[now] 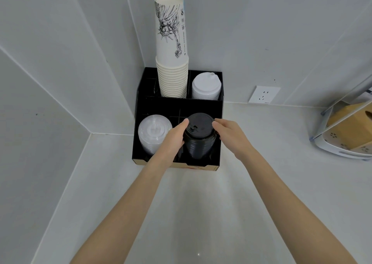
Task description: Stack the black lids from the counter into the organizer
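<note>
In organizer (218,121): black lids (199,137)

- Black lids (198,137): one tall nested stack, ribbed sides, glossy; top lid faces up with its sip tab visible. Stack stands upright in the front right compartment.
- Organizer (179,108): black, open-topped, divided into compartments, rear tier higher than the front; sits in the corner on the worktop.

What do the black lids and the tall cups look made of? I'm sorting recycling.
The black lids look like thin moulded plastic with a slight sheen: fine ribbed edges show down the stack. The tall cups look like matte paper, white with a printed line drawing and rolled rims.
</note>
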Tool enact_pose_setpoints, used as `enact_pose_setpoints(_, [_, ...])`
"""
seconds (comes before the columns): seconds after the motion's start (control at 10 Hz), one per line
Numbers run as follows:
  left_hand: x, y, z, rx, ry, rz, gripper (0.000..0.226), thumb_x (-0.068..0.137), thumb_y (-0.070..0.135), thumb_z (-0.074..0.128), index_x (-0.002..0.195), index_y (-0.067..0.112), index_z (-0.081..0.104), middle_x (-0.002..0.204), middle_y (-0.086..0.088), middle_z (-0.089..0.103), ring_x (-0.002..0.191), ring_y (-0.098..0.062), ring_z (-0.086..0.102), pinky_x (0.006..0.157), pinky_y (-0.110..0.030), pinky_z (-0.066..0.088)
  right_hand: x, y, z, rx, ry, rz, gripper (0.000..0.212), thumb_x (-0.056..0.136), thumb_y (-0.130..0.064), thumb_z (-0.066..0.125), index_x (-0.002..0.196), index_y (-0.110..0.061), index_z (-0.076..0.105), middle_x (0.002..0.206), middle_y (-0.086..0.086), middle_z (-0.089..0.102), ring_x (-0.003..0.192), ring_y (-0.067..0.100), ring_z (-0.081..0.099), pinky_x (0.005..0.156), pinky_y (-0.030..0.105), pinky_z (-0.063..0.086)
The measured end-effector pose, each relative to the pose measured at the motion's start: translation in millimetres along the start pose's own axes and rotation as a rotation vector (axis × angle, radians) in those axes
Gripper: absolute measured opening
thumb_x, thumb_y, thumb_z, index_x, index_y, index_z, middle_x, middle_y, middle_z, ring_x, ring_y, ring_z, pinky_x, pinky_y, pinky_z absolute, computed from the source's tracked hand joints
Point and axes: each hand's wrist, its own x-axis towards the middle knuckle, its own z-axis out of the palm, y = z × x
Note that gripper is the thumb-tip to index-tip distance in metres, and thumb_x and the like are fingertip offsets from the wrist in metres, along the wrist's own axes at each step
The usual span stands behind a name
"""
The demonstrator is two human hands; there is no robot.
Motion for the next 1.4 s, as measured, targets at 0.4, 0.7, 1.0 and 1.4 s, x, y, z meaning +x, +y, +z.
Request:
enact_pose_setpoints(0.4, [9, 0, 2, 0.166, 0.082, 0.018, 0.056, 0.086, 0.045, 0.04, 0.135, 0.018, 0.034, 0.146, -0.001, 0.038, 0.133, -0.018, 0.034, 0.114, -0.042, 0.025, -6, 2, -2, 0.088, 0.009, -0.07, 0.021, 0.087, -0.012, 0.051, 0.102, -0.014, 0.066, 0.094, 0.001, 0.069, 0.09, 0.013, 0.062, 0.077, 0.019, 0.046])
enact_pose_setpoints(0.7, [7, -8, 2, 0.171, 0.092, 0.053, 0.055, 0.086, 0.041, 0.04, 0.134, 0.017, 0.035, 0.145, -0.001, 0.038, 0.133, -0.016, 0.034, 0.114, -0.042, 0.025, -7, 8, 0, 0.091, 0.017, -0.069, 0.027, 0.087, -0.01, 0.051, 0.113, -0.009, 0.06, 0.096, -0.006, 0.064, 0.085, 0.004, 0.059, 0.059, -0.003, 0.041])
enact_pose_setpoints(1.0, [4, -6, -1, 0.119, 0.101, 0.033, 0.049, 0.087, 0.038, 0.04, 0.131, 0.017, 0.041, 0.141, 0.001, 0.043, 0.131, -0.017, 0.037, 0.114, -0.041, 0.027, -6, 5, 1, 0.107, 0.047, -0.052, 0.04, 0.085, -0.018, 0.055, 0.124, -0.011, 0.051, 0.113, -0.002, 0.06, 0.105, 0.01, 0.055, 0.086, 0.02, 0.037])
enact_pose_setpoints(1.4, [-6, 0, -9, 0.196, 0.157, 0.127, 0.023, 0.086, 0.042, 0.038, 0.078, 0.038, 0.059, 0.09, 0.017, 0.056, 0.094, -0.009, 0.05, 0.081, -0.021, 0.039, -21, -4, -5, 0.122, 0.11, -0.125, 0.037, 0.086, -0.02, 0.054, 0.123, -0.015, 0.052, 0.125, 0.0, 0.058, 0.11, 0.009, 0.052, 0.091, 0.021, 0.036])
